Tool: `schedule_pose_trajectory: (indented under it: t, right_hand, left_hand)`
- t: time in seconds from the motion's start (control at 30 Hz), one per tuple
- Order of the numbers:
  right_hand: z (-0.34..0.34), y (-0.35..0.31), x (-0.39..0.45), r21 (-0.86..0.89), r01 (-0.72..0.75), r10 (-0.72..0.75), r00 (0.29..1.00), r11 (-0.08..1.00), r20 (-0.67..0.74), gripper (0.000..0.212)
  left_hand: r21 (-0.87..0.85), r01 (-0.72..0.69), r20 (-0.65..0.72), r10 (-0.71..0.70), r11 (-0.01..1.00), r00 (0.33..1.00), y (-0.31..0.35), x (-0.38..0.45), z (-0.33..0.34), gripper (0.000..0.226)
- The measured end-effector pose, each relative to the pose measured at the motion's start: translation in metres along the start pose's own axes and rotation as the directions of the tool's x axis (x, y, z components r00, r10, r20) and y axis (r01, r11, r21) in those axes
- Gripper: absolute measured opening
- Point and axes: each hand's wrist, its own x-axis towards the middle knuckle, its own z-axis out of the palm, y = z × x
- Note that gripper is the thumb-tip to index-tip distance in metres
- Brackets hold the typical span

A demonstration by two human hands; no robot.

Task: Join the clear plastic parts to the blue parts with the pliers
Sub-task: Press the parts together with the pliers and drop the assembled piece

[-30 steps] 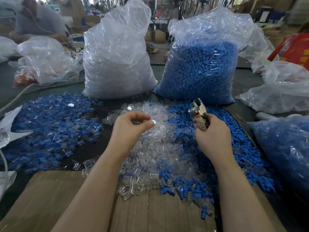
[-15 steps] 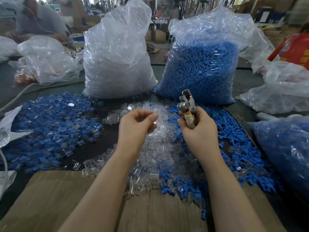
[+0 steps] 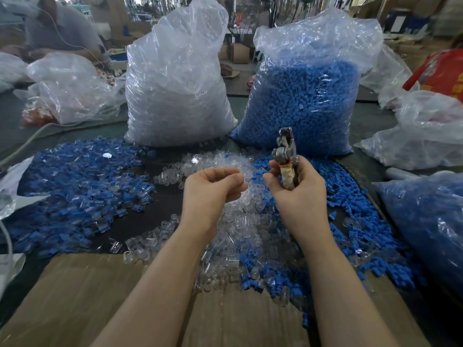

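The right hand [image 3: 298, 189] holds the pliers [image 3: 285, 156] upright by the wrapped handles, its grip curled round them. The left hand [image 3: 213, 189] pinches a clear plastic part [image 3: 240, 177] just beside them, above the clear parts [image 3: 240, 221] and blue parts [image 3: 350, 221] heaped on the bench [image 3: 160, 204].
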Motion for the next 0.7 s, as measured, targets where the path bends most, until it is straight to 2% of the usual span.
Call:
schedule_pose_trajectory:
  t: [0.2, 0.33, 0.43, 0.7]
  right_hand:
    - [0.002, 0.001, 0.000, 0.016, 0.024, -0.024, 1.000, 1.000, 0.016, 0.015]
    - [0.002, 0.003, -0.001, -0.050, 0.063, -0.062, 0.998, 0.997, 0.017, 0.014]
    - [0.003, 0.003, -0.002, -0.084, 0.080, -0.079, 0.997, 0.993, 0.016, 0.020]
    - [0.004, 0.005, 0.000, -0.123, 0.070, -0.065, 0.997, 0.990, 0.046, 0.012]
  left_hand:
    - [0.087, -0.060, -0.001, 0.060, 0.994, 0.998, -0.001, -0.003, 0.004, 0.008]
    - [0.142, -0.091, 0.005, 0.091, 0.986, 0.996, -0.001, -0.005, 0.009, 0.009]
    - [0.191, -0.121, 0.003, 0.123, 0.974, 0.992, -0.002, -0.006, 0.012, 0.010]
    - [0.306, -0.230, -0.012, 0.246, 0.924, 0.969, -0.003, -0.009, 0.014, 0.014]
